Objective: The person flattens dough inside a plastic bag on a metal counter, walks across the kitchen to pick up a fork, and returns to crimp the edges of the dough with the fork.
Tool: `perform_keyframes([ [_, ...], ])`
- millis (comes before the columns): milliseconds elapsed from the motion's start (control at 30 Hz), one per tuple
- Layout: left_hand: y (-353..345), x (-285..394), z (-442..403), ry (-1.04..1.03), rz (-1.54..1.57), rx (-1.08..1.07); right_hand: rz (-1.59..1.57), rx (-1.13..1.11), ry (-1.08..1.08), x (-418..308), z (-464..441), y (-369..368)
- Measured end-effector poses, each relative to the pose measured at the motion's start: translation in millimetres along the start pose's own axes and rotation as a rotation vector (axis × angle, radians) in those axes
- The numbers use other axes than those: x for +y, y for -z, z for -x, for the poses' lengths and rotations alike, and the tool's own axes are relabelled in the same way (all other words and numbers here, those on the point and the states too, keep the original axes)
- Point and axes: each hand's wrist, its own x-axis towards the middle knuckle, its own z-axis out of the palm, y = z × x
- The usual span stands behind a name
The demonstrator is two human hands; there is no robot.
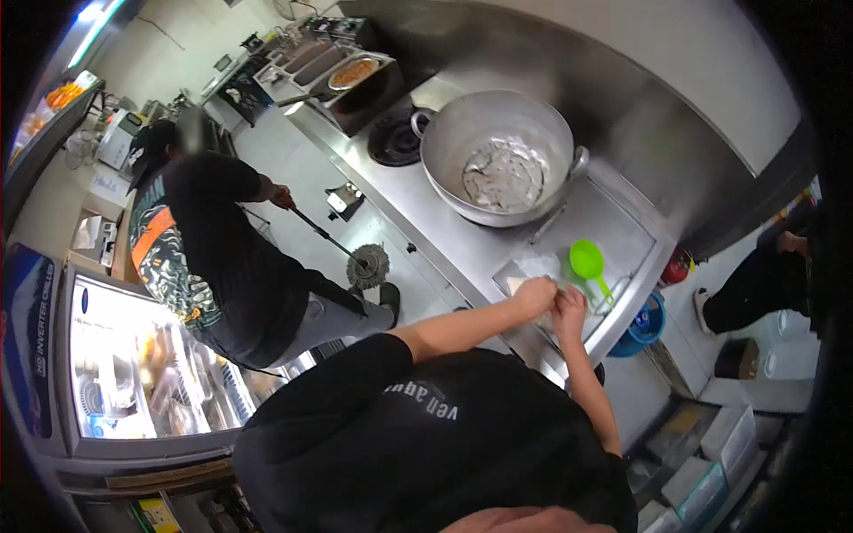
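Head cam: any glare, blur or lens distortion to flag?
Head view overall: strong fisheye, black rounded corners; head view, left: lit chiller nearly blown out, contents washed out; head view, upper right: soft glare on the steel backsplash; head view, centre: left hand and right hand clear in outline, but anything between their fingertips too small to tell.
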Motion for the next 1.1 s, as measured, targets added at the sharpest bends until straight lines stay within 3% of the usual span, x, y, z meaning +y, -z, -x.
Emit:
perform_keyframes([
  [67,-18.3,-7.1,-0.7,-0.045,0.113,0.118,-0.05,-0.001,0.021,3.1,1.1,3.5],
  [467,-8.0,-6.8,26.8,0.065,0.246,0.187,-0.167,-0.05,0.042,-1.3,-4.8,11.1],
  [533,-9.5,-8.7,28.4,-0.043,0.296,0.234,-0.164,-0.049,0.082,-0.4,-5.0,12.4],
  [733,-10.0,-9.5,28.3,-0.051,0.215,0.177,-0.132,-0.055,0.077,1.4,-4.6,9.9],
  [933,-7.8,-13.2,27.3,-0.177,0.084,0.172,-0.129,-0.097,0.145,4.5,-7.2,11.9],
  [1000,-12.4,-14.4,24.1,-0.302,-0.042,0.193,-0.155,-0.118,0.155,4.1,-5.7,16.8],
  [1100,-14.8,-7.3,24.4,-0.186,0.013,0.219,-0.139,-0.1,0.144,10.2,-3.4,13.1],
])
